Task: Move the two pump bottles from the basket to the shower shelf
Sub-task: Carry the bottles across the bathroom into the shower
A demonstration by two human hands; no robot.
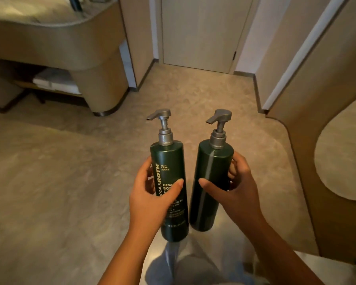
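Open floor (74, 182) ahead and left, wide passage. Curved cabinet (86, 58) blocks far left. Closed door (199, 31) straight ahead. Rounded panel (325, 140) crowds right side, close beside right hand (232, 188).

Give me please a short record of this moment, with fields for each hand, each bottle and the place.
left hand: holds labelled green pump bottle, upright
right hand: holds plain-sided green pump bottle, slightly tilted
bottles: side by side, apart
pump nozzles: both point left
below: stone-look floor
ahead: closed door
basket, shower shelf: not in view
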